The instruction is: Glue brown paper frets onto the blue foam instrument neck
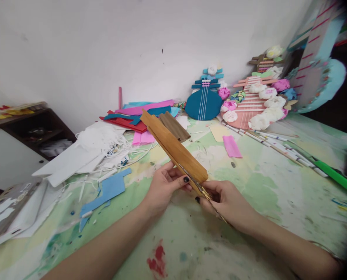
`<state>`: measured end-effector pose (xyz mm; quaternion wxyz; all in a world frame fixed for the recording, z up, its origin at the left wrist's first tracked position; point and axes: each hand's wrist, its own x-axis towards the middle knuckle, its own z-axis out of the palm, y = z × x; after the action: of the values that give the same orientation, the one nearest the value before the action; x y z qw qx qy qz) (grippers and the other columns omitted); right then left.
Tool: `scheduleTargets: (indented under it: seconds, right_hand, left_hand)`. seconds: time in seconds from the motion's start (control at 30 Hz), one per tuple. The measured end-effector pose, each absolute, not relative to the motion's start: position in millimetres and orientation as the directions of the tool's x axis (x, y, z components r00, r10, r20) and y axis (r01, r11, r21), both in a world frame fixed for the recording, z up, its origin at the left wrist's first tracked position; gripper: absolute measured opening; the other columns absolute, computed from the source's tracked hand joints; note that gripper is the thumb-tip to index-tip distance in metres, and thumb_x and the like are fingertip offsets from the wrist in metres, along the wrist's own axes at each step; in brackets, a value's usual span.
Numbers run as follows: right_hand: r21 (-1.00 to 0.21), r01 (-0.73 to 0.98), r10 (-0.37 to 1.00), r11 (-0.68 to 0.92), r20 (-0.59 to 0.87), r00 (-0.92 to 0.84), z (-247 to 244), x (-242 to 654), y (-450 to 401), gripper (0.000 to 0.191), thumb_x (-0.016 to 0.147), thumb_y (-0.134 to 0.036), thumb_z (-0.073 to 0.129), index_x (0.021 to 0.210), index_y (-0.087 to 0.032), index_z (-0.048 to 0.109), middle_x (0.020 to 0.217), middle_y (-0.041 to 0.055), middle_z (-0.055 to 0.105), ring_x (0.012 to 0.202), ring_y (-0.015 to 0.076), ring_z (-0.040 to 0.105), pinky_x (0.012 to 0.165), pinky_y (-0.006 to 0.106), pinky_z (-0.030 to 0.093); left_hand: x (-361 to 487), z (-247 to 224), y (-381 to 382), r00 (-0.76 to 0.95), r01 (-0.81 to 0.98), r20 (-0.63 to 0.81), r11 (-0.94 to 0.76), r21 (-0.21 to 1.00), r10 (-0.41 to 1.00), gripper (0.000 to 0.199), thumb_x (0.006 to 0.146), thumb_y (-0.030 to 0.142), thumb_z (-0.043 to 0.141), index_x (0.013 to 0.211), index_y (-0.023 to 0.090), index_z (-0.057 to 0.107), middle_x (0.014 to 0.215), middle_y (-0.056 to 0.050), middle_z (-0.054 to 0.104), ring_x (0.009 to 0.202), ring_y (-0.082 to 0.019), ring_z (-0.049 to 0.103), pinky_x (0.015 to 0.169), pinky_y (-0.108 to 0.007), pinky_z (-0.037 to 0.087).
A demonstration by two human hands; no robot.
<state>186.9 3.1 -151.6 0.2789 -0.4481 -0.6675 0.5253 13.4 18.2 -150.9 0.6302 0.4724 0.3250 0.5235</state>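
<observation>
A long folded strip of ochre crepe paper slants up and away above the table. My left hand pinches its lower edge, with the thumb in front and the fingers partly hidden behind. Gold-coloured scissors are in my right hand, fingers closed on the handles. Their blades run along the near lower edge of the paper, close to my left thumb. How far the blades are apart cannot be made out.
Crepe paper rolls lie at the back, with white sheets and strings to the left. Blue foam scraps and a pink piece lie nearby. Flower-decorated instrument models lean at the wall. A green cutter lies right.
</observation>
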Motion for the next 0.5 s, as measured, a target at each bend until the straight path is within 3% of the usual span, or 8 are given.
scheduleTargets:
  seconds: [0.17,0.3,0.5]
  right_hand:
    - [-0.961,0.261,0.87,0.092,-0.05,-0.49,-151.2,190.9,3.6,0.009,0.069,-0.018,0.051,0.076,-0.016,0.056,0.061,-0.0033,0.036,0.055,0.0096,0.03,0.05,0.023,0.024]
    - [-0.958,0.262,0.878,0.114,-0.027,-0.478,-153.9,193.2,4.5,0.003,0.071,-0.019,0.052,0.072,-0.016,0.052,0.061,-0.0032,0.036,0.056,0.0097,0.031,0.05,0.023,0.024]
    - [-0.96,0.249,0.873,0.125,-0.013,-0.487,-154.4,192.4,3.8,0.01,0.076,-0.023,0.052,0.069,-0.017,0.048,0.062,-0.0034,0.035,0.055,0.0092,0.03,0.05,0.023,0.023]
  left_hand:
    - [10.6,-148.5,20.5,0.233,-0.354,0.117,-0.028,0.935,0.965,0.037,0.074,0.018,0.072,0.108,0.013,0.058,0.079,-0.004,0.067,0.06,-0.011,0.061,0.057,-0.022,0.052]
    - [9.3,-147.0,21.0,0.22,-0.323,0.146,-0.069,0.944,0.965,0.031,0.078,0.022,0.069,0.106,0.012,0.059,0.081,-0.006,0.067,0.063,-0.012,0.062,0.059,-0.024,0.053]
    - [9.0,-144.8,20.3,0.218,-0.323,0.148,-0.072,0.944,0.965,0.03,0.078,0.022,0.069,0.105,0.013,0.06,0.085,-0.005,0.067,0.063,-0.011,0.062,0.059,-0.023,0.053]
